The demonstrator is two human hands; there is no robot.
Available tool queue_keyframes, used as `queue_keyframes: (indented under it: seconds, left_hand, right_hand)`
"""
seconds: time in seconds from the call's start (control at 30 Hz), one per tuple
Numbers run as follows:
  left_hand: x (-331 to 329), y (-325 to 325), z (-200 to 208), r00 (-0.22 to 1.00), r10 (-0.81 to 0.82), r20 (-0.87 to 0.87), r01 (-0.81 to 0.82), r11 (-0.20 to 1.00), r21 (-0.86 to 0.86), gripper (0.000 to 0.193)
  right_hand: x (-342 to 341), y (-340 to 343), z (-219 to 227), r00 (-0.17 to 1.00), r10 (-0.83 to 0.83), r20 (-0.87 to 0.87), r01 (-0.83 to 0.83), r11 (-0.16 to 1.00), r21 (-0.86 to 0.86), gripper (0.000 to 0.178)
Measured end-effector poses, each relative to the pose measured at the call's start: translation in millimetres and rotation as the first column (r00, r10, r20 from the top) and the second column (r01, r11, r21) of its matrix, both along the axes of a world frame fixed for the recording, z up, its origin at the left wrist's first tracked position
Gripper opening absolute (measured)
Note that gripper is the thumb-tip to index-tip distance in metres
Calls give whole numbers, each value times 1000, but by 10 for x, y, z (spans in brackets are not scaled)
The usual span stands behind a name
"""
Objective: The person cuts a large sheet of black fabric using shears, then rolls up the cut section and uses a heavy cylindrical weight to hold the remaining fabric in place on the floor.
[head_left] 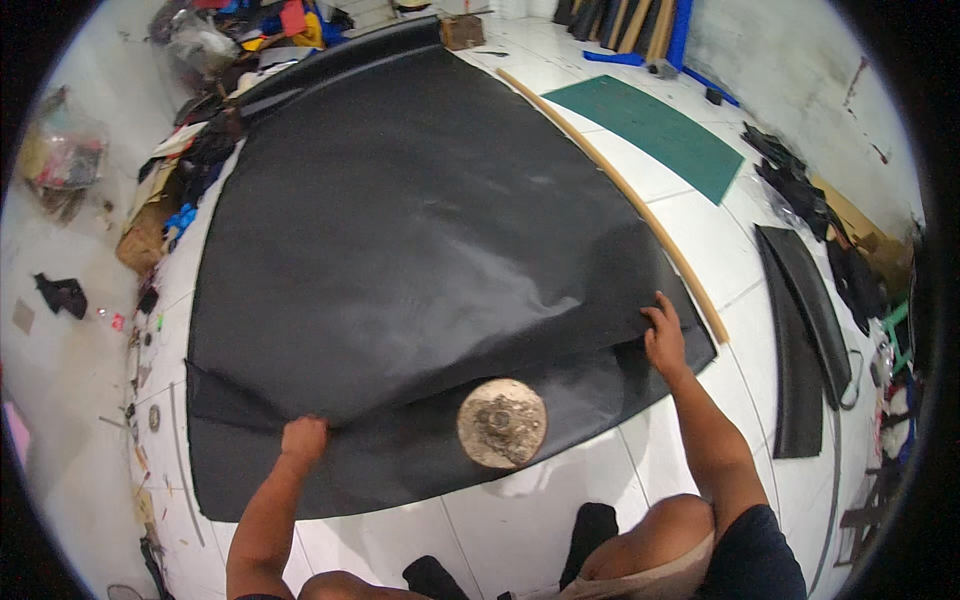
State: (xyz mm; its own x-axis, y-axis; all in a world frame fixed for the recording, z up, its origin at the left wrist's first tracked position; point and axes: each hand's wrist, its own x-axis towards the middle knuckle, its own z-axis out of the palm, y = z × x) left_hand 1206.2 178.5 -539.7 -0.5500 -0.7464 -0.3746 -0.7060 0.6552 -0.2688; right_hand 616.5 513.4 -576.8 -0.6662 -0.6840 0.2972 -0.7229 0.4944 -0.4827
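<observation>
A large black sheet, smooth and leather-like [330, 230], lies spread over the floor in front of me. A raised crease crosses its near part from side to side. At the left end of this crease my left hand [305, 438] is closed in a fist on the sheet. My right hand [663, 335] rests on the sheet near its right edge, fingers apart. Between the hands, close to the near edge, a round, worn block with a stained top [502, 423] stands on the sheet. The sheet's far end is rolled up [340, 62].
A long wooden stick [620, 185] runs along the sheet's right edge. Beyond it lies a green mat [655, 130]. Folded black strips [800, 340] lie at the right. Heaped scraps [195, 150] line the left wall, and a small brown block [462, 32] sits at the far corner.
</observation>
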Motion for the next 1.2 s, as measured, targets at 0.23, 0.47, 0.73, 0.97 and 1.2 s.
queue_keyframes:
  seconds: [0.23,0.47,0.73,0.97,1.2]
  left_hand:
    - [152,977,-91,884,180,-432,-215,976,-34,27]
    - [889,1233,-724,739,205,-641,-463,847,-263,47]
    - [1258,1003,-818,630,420,-653,-653,742,-152,39]
    - [1121,1135,-955,588,265,-764,-564,811,-153,45]
    - [650,1473,-1045,-649,583,-489,-381,308,872,43]
  right_hand:
    - [-119,-4,-248,995,10,-97,-1,996,93,34]
    - [-189,163,-311,992,110,-64,-95,976,193,38]
    - [-29,117,-129,961,273,35,-259,849,461,48]
    - [818,-220,986,978,208,-36,-76,507,859,79]
    - [2112,-791,861,536,844,22,-818,512,264,57]
